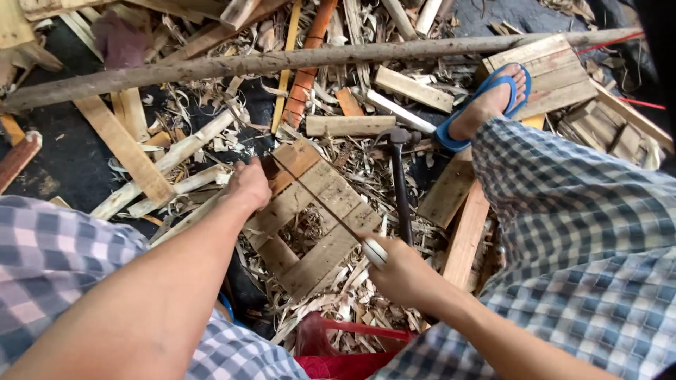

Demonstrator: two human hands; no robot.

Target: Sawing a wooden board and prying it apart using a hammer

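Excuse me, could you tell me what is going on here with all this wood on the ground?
A person seated over a floor littered with wood shavings is working on a small slatted wooden frame. The left hand presses on the frame's upper corner, while the right hand grips a white handle of a thin blade or string stretched across the slats. A hammer lies beside the frame, and a foot in a blue sandal rests on another slatted piece.

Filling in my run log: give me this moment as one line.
left hand: pressing on slatted wooden frame | right hand: gripping white-handled thin blade across frame | hammer: lying beside frame | ground: wood shavings
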